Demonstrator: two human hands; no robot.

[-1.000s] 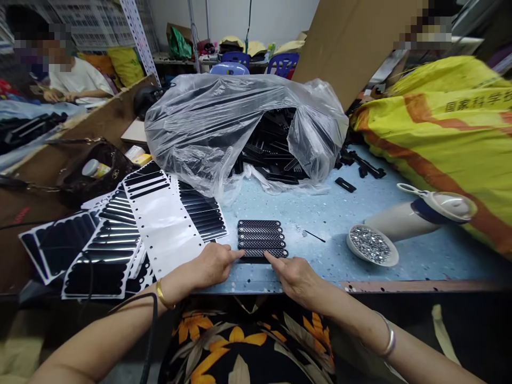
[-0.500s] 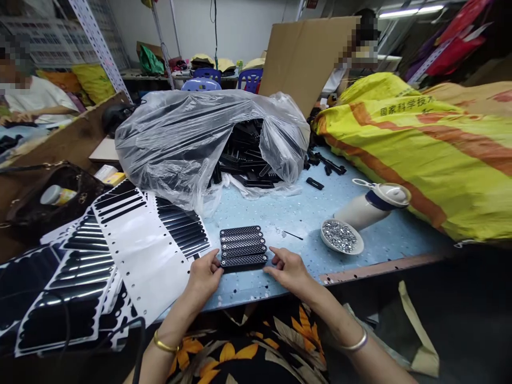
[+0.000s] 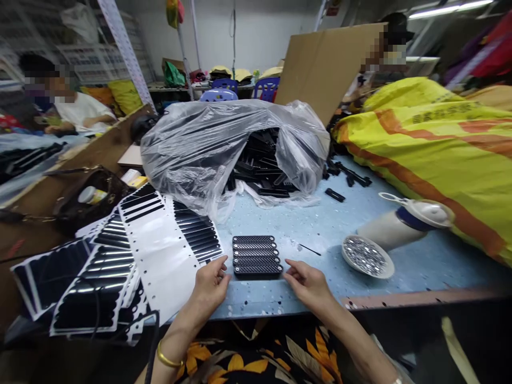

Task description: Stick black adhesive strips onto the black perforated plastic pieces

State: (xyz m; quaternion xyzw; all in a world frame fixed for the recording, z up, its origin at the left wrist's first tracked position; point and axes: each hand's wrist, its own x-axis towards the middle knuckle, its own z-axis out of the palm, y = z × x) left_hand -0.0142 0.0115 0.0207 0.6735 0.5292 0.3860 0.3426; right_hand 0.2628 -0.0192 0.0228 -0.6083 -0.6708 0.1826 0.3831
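Observation:
Several black perforated strips [image 3: 257, 256] lie side by side in a neat block on the blue tabletop, a small silvery piece visible at the ends of most. My left hand [image 3: 211, 282] rests just left of the block, fingers bent and thumb apart, with a gap to the strips. On the opposite side my right hand [image 3: 307, 281] is close to the block's right end, its thumb and index finger apart. Neither hand holds anything. A white bowl [image 3: 367, 274] of small shiny metal pieces [image 3: 365, 255] stands to the right, beside a tilted white cup [image 3: 388, 228].
A clear plastic bag [image 3: 192, 144] of black parts [image 3: 262, 165] fills the back. Sheets of black stickers [image 3: 92, 288] cover the left. A thin black stick [image 3: 310, 249] and a black piece [image 3: 335, 195] lie on the table. A yellow sack [image 3: 436, 154] bulges at the right.
My left hand has drawn off from the block's left end, where it was touching or nearly so. My right hand stays near the right end. The whole view has shifted.

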